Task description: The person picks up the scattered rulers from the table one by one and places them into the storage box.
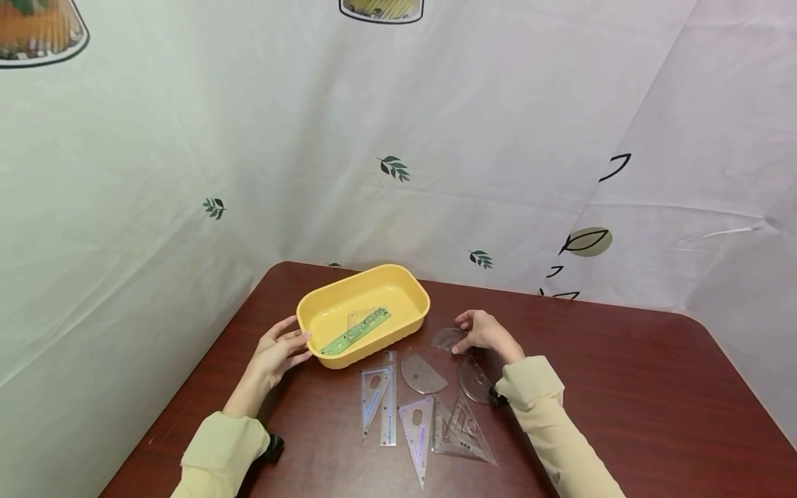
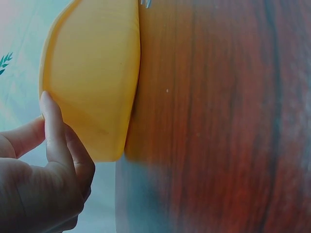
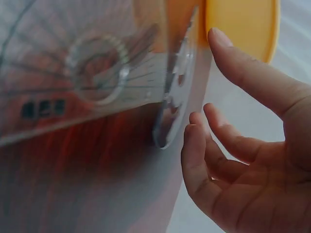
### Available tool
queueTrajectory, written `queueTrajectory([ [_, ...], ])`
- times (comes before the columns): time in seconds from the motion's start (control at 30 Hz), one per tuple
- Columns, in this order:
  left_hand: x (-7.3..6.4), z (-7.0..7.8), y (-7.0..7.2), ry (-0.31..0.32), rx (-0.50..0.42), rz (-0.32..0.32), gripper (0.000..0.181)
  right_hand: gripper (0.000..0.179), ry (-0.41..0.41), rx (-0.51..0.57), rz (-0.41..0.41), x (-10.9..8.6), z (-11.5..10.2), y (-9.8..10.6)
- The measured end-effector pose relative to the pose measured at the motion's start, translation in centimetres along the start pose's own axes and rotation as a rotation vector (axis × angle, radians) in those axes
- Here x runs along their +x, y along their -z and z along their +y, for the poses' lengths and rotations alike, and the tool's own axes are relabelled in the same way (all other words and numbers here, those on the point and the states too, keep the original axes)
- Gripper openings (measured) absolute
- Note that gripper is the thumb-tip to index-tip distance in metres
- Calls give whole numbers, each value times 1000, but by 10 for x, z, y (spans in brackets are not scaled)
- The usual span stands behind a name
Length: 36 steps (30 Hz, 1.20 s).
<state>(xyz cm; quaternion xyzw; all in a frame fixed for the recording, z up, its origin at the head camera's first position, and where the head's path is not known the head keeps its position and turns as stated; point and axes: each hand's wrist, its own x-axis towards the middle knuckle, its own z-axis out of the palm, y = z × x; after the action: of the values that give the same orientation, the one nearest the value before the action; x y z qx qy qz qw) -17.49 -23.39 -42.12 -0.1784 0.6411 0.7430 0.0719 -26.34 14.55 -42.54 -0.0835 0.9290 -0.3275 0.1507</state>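
Observation:
My left hand (image 1: 277, 354) pinches the left end rim of a yellow plastic tray (image 1: 407, 319), with thumb and finger at its edge in the left wrist view. Inside the tray lie a green ruler (image 1: 356, 332) and a clear set square with orange marks (image 1: 353, 318). My right hand (image 1: 488, 334) is over a clear protractor (image 1: 445, 337) to the right of the tray. Its thumb and fingers stand apart in the right wrist view, nothing between them. Just beyond the fingertips there is a clear piece with cutouts (image 3: 175, 94), seen nearly edge-on.
In front of the tray lie two more clear protractors (image 1: 423, 374), a clear ruler with blue marks (image 1: 389, 408), a blue-marked set square (image 1: 371, 394), a purple-marked set square (image 1: 417, 432) and overlapping clear set squares (image 1: 461, 436). A white patterned cloth (image 1: 498, 138) hangs behind the dark red table (image 1: 623, 387).

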Motion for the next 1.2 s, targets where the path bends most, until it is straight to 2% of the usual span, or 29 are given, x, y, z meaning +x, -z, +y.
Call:
queueTrajectory([
  [0.3, 0, -1, 0, -5, -5, -1, 76, 54, -40, -87, -14, 1, 2, -5],
  [0.73, 2, -3, 1, -1, -9, 8, 78, 52, -55, -138, -36, 5, -1, -3],
  [1.2, 4, -3, 1, 2, -11, 7, 76, 51, -37, -31, 1, 6, 6, -4],
])
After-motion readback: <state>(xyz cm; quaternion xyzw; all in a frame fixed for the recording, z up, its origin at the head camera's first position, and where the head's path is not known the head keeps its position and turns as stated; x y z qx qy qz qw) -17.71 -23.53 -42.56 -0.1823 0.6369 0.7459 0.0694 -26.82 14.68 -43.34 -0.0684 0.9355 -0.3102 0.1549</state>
